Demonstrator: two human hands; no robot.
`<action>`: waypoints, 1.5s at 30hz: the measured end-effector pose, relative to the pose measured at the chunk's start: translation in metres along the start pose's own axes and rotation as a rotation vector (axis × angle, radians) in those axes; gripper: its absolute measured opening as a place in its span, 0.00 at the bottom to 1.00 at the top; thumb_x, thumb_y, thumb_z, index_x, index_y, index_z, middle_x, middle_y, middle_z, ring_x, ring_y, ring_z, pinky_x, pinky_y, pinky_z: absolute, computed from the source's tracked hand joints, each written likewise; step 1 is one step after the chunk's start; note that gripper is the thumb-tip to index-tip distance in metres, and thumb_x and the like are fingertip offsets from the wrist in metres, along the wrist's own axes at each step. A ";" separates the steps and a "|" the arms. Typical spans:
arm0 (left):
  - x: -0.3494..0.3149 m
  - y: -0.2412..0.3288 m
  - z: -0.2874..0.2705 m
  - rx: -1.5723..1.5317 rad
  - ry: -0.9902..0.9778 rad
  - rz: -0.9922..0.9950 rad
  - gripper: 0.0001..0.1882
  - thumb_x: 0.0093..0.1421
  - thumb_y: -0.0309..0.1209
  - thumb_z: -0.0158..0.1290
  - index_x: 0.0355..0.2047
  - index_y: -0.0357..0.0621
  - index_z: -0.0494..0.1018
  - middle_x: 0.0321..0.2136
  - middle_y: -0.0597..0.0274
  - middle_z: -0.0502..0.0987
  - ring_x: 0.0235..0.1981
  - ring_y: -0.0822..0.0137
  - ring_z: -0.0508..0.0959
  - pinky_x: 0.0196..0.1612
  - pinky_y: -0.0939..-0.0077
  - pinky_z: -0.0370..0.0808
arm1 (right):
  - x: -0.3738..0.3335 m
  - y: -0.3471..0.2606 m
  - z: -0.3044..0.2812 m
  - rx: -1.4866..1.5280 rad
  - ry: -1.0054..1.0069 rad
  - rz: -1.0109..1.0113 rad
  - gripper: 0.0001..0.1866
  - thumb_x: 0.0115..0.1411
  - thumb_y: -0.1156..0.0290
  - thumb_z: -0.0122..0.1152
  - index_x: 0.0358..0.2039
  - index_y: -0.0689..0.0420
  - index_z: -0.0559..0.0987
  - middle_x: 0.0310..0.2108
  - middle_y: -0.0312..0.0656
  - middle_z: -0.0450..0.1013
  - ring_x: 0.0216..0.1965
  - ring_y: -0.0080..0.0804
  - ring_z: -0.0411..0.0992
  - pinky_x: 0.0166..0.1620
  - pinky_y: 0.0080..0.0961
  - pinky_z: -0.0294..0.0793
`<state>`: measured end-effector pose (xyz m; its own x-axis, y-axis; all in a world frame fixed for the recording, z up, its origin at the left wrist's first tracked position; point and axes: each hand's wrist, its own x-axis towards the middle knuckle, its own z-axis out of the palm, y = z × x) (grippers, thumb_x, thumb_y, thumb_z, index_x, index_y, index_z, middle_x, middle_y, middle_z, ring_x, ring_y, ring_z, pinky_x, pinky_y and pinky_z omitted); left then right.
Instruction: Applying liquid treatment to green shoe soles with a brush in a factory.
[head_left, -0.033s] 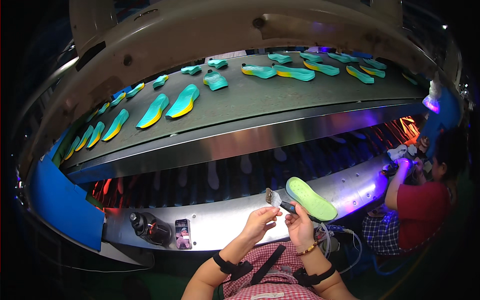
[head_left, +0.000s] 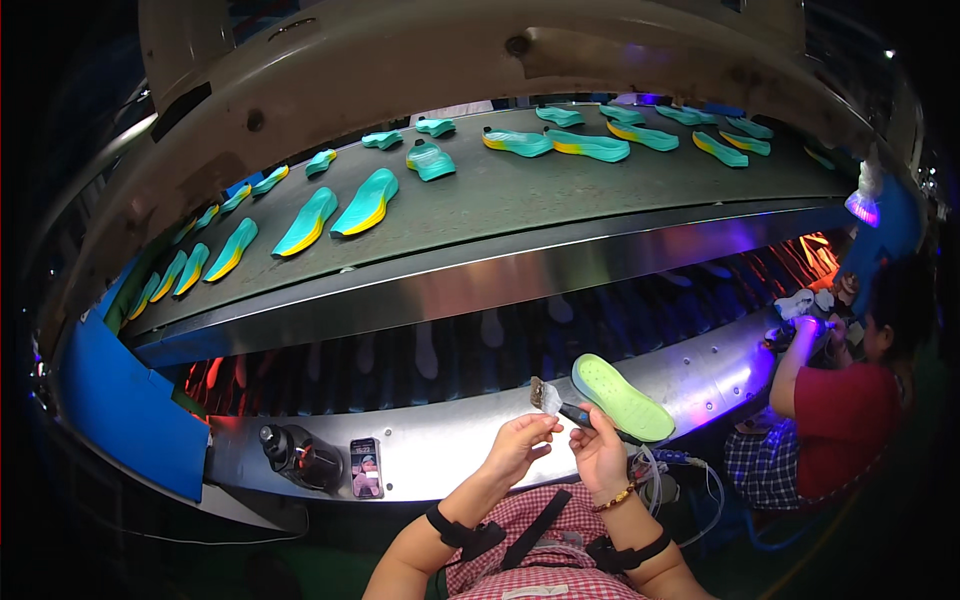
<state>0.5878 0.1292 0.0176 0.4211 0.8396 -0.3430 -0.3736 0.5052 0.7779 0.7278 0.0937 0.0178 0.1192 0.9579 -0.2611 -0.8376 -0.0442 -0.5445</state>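
A flat brush [head_left: 546,396] with brown bristles, a whitish wrapped band and a dark handle is held in my right hand [head_left: 600,458], its bristles pointing up and to the left. My left hand [head_left: 516,447] is closed in a pinch just below the brush head; whether the fingertips touch the band or hold some small thing is hidden. Just beyond my right hand, a light green shoe sole [head_left: 622,398] with a teal rim lies on the metal ledge [head_left: 480,450]. The brush handle overlaps the sole's near edge.
A dark bottle [head_left: 303,458] and a phone [head_left: 366,468] stand left on the ledge. Above, a belt [head_left: 470,210] carries several teal and yellow soles [head_left: 367,203]; a lower dark conveyor [head_left: 450,350] carries dim soles. A co-worker in red [head_left: 845,420] sits right, near cables [head_left: 715,490].
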 end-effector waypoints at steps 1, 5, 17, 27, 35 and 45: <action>0.001 -0.001 -0.002 0.010 -0.003 0.004 0.09 0.56 0.34 0.52 0.34 0.44 0.72 0.31 0.67 0.76 0.29 0.79 0.69 0.36 0.79 0.67 | 0.001 0.001 -0.001 -0.020 0.005 0.010 0.13 0.58 0.65 0.51 0.40 0.58 0.72 0.27 0.34 0.72 0.25 0.21 0.68 0.29 0.18 0.66; 0.005 -0.005 -0.013 0.045 0.008 0.009 0.08 0.56 0.33 0.51 0.33 0.45 0.71 0.30 0.67 0.76 0.30 0.79 0.69 0.37 0.79 0.66 | 0.004 0.001 -0.002 0.038 0.022 0.010 0.11 0.58 0.67 0.51 0.39 0.59 0.73 0.29 0.36 0.73 0.24 0.22 0.70 0.29 0.16 0.66; 0.040 -0.013 -0.084 0.215 0.364 0.034 0.07 0.53 0.28 0.53 0.33 0.43 0.73 0.29 0.66 0.76 0.28 0.77 0.71 0.33 0.82 0.68 | 0.064 -0.003 -0.074 -0.360 0.330 -0.421 0.17 0.58 0.65 0.51 0.44 0.63 0.71 0.37 0.38 0.71 0.30 0.22 0.70 0.30 0.16 0.63; 0.099 0.026 -0.173 1.093 0.788 0.231 0.10 0.48 0.27 0.53 0.32 0.39 0.75 0.31 0.54 0.77 0.35 0.61 0.76 0.41 0.73 0.71 | 0.092 -0.004 -0.116 -0.867 0.473 -0.370 0.14 0.57 0.69 0.53 0.40 0.62 0.75 0.32 0.45 0.73 0.34 0.30 0.70 0.40 0.25 0.68; 0.052 0.153 -0.031 1.332 0.390 0.664 0.16 0.56 0.40 0.49 0.23 0.39 0.74 0.22 0.54 0.75 0.24 0.59 0.75 0.29 0.69 0.70 | 0.116 0.026 -0.175 -1.417 0.291 -0.884 0.12 0.56 0.76 0.48 0.41 0.60 0.74 0.33 0.51 0.69 0.34 0.46 0.69 0.39 0.33 0.68; 0.111 0.315 0.032 1.762 0.536 0.486 0.07 0.52 0.30 0.49 0.32 0.44 0.71 0.38 0.55 0.73 0.40 0.56 0.73 0.42 0.66 0.69 | 0.113 0.063 -0.215 -1.585 0.307 -0.607 0.18 0.54 0.71 0.47 0.47 0.55 0.67 0.43 0.50 0.59 0.47 0.48 0.57 0.51 0.37 0.54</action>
<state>0.5435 0.3746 0.2415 0.1605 0.9656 0.2044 0.9283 -0.2181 0.3012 0.8032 0.1382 -0.2175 0.4424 0.8654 0.2353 0.6396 -0.1206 -0.7592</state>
